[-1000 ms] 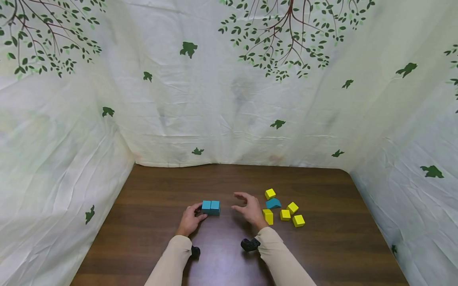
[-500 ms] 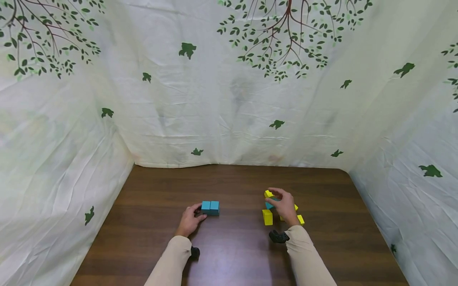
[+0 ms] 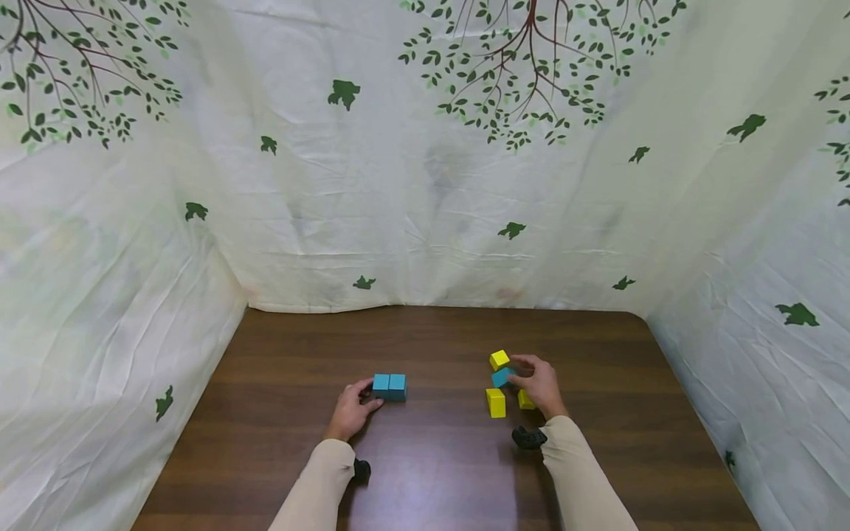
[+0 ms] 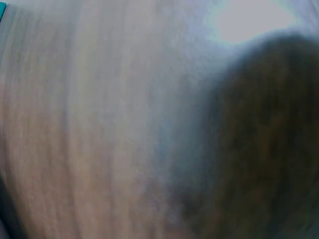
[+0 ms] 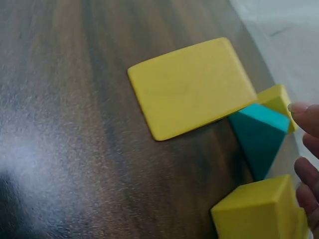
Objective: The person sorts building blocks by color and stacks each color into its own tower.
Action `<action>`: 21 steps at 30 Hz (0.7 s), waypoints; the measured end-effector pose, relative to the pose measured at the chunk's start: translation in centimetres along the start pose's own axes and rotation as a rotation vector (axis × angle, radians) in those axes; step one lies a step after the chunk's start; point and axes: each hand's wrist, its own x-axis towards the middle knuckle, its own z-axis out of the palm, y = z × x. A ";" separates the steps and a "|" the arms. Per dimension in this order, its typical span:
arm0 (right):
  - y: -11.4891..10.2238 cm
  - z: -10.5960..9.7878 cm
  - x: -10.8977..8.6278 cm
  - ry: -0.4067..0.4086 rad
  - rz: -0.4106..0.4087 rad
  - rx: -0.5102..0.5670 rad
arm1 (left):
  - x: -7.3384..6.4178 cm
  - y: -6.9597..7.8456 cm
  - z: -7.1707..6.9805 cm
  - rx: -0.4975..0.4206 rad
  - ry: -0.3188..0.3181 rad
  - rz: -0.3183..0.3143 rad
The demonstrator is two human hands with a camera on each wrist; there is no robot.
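Two blue blocks (image 3: 389, 387) stood side by side, touching, on the desk (image 3: 438, 450), square tops level. Well apart to the right, a blue wedge (image 3: 502, 377), triangular face visible, lay between a yellow cube (image 3: 499, 360) and a taller yellow block (image 3: 495, 403); another yellow block (image 3: 525, 400) showed partly hidden.

Right hand (image 3: 539, 387) moved rightward (past larger yellow block (image 3: 495, 404)), now just beside blue wedge (image 3: 502, 377).

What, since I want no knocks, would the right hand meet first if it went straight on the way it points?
Most likely the blue triangular block, right in front of the right hand in the head view; depth is unclear, so they may already touch.
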 end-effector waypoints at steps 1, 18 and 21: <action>0.0 0.1 0.0 -0.003 -0.005 -0.012 | 0.0 0.0 0.0 0.009 -0.002 0.011; 0.0 1.4 0.9 -0.036 -0.001 -0.066 | 0.1 -0.1 -0.1 0.015 0.004 0.009; 0.2 1.7 1.0 -0.036 -0.008 -0.064 | 0.1 -0.1 -0.1 0.010 0.008 0.006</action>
